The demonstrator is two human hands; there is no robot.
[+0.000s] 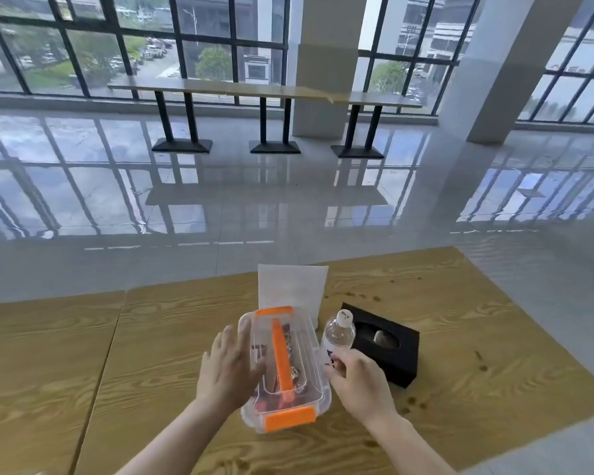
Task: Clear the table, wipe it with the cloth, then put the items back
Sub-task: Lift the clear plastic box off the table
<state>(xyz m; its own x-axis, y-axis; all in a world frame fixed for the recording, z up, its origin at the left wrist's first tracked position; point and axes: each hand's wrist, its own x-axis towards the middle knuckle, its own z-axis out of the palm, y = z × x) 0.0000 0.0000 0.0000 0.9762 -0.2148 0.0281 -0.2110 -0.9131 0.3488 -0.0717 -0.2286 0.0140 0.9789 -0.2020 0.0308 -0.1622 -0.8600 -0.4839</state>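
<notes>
Head view: wooden table [460,337] with strong grain, glossy tiled floor beyond it, big grid windows and a long bench-style counter [264,90] at the far wall. Clear plastic box [285,368] with orange handle and orange latches sits on the table near centre, small dark items inside, too blurred to identify. Left hand [227,368] is spread flat, fingers extended, palm against the box's left side; grip not closed around anything. Right hand [357,382] is just right of the box, fingers curled loosely, near the box's right wall and the bottle's base; contact with either cannot be told. Clear water bottle [338,334] with white cap stands upright, just beside the box on its right; label has dark and red print, not readable. Black tissue box [388,347] lies right of the bottle, oval opening on top with a pale tissue showing. White cloth [290,289], folded square, lies flat behind the plastic box at the table's far edge, partly hidden by the box. No readable brand or text anywhere.
</notes>
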